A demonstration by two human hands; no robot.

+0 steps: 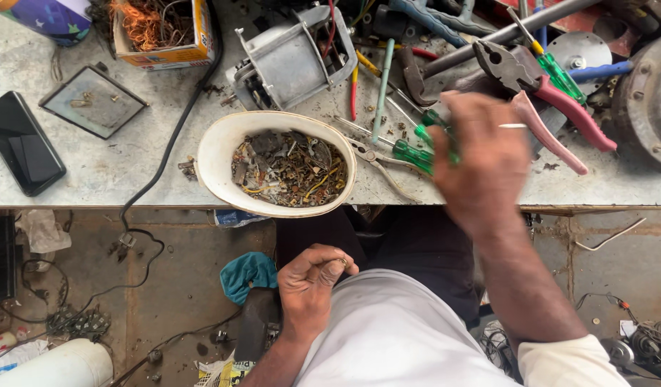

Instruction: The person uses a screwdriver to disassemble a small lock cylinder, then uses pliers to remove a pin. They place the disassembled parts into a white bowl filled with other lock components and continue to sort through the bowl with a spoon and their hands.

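Fingers of the left hand (310, 281) are curled together close to the body, below the edge of the worktop (130, 172), and a small brassy part (342, 263) is pinched at their tips; what kind of part it is cannot be made out.

Farther out, the right hand (481, 161) is held over the worktop's near edge and is blurred. It is closed loosely round the green screwdrivers (416, 152); how firmly they are gripped cannot be told. A ring is seen on one finger. The green handles stick out to the left of this hand, toward the white bowl (217, 154), with their long axis running roughly left to right along the worktop's edge. The right hand is the nearer one to them by far; the left hand is well apart, lower and closer to the body.

The white bowl lies just left of the handles, filled with screws, wire ends and scrap. Thin pliers (377, 161) rest between the bowl and the screwdrivers.

Beyond the right hand, big pliers with red grips (553, 97) are laid slantwise, their head pointing up and left. A grey motor housing (291, 57) stands behind the bowl. At the far left a dark phone (22, 143) and a cardboard box of copper wire (162, 29) are seen.
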